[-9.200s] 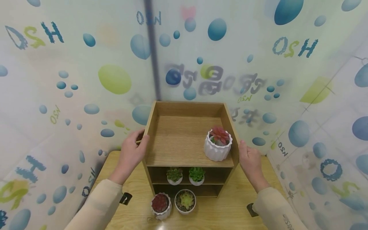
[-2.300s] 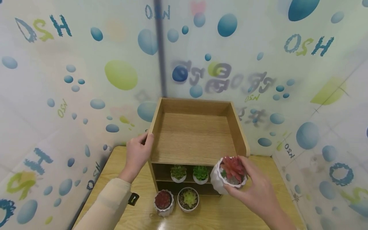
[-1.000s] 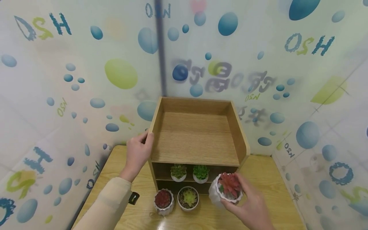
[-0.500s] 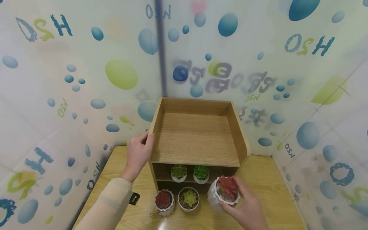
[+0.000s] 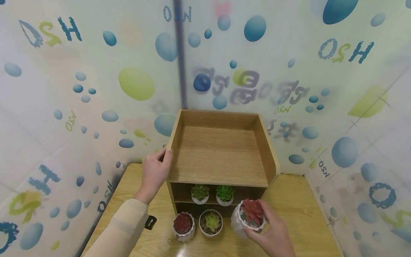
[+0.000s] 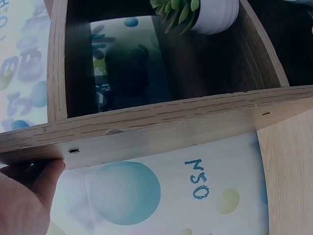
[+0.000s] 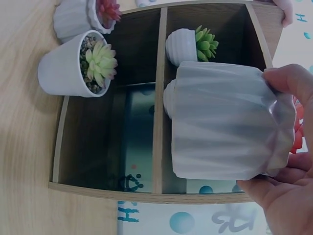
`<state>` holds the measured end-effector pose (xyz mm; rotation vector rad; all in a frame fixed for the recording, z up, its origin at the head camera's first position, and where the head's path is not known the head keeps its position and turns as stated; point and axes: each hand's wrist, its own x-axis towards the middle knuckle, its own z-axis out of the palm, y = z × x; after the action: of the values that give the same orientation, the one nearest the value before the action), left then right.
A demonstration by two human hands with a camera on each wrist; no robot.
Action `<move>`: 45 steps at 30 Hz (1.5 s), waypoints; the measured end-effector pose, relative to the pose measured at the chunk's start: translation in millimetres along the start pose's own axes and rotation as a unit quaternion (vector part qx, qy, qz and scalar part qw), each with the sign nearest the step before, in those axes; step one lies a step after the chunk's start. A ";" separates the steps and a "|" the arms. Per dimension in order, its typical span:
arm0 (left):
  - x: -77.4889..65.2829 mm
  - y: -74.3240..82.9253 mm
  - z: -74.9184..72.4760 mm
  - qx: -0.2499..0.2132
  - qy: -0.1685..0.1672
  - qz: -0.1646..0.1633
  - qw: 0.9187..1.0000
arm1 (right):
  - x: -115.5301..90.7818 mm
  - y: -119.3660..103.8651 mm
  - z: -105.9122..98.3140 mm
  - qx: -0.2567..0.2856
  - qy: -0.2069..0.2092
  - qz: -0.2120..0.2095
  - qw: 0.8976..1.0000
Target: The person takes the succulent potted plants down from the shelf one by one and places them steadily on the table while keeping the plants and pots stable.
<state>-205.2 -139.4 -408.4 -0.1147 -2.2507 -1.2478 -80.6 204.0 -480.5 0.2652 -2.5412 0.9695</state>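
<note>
My right hand [image 5: 273,232] grips the rim of a white fluted pot with a red artificial succulent [image 5: 252,212], holding it tilted before the shelf's right side. In the right wrist view, the fluted pot [image 7: 225,122] hides part of the shelf, and the hand [image 7: 288,147] has thumb and fingers on opposite sides of its rim. My left hand [image 5: 155,173] holds the upper left side panel of the wooden shelf [image 5: 218,153]. The left wrist view has this hand [image 6: 29,196] against the panel's outer face, some fingers hidden.
Two small green succulents, one dull [image 5: 199,192] and one bright [image 5: 224,193], sit on the middle shelf level. In front on the table [image 5: 295,207] stand a dark red succulent [image 5: 183,225] and a pale green one [image 5: 211,222]. A bubble-patterned curtain [image 5: 135,107] encloses the table.
The red succulent, earlier on the shelf's top, is now in my right hand in front of it, lowered and shifted slightly left over the last second. My left hand stays on the panel.
</note>
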 end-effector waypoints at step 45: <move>-1.3 1.6 0.2 -0.007 -0.007 -0.023 1.000 | -11.2 29.0 37.2 0.003 -0.038 0.059 0.998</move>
<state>-203.6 -138.1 -407.9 -0.0786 -2.2686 -1.2901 -91.0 200.9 -527.7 0.1579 -2.6487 1.0304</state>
